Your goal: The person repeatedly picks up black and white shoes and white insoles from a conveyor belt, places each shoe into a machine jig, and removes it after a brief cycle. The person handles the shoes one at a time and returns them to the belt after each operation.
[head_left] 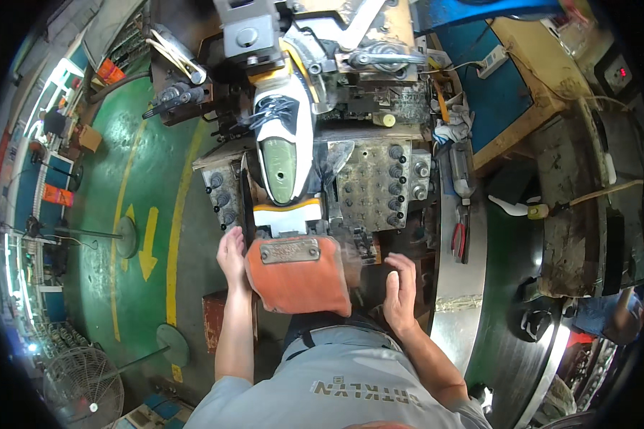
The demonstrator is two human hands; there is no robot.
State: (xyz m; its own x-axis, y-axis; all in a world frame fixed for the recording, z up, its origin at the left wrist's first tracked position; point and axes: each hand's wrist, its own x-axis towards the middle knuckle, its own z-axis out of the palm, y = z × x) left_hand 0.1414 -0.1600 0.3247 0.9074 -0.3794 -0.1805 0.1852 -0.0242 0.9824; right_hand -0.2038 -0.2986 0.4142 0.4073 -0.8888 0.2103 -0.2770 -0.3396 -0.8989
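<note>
Your left hand [231, 256] rests open against the orange pad [300, 275]; your right hand [402, 286] hovers open. The lasted shoe [285, 139] lies straight ahead, lengthwise away from you, nearer your left.

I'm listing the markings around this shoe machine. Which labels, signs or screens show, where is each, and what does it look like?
Metal plate: on the orange pad, between left hand and right hand; grey rectangle, two screws.
Floor arrows: left, on the green floor; yellow.
Small display: top right, on a grey box; red lit digits.
Orange cards: far left; rectangular.
</note>
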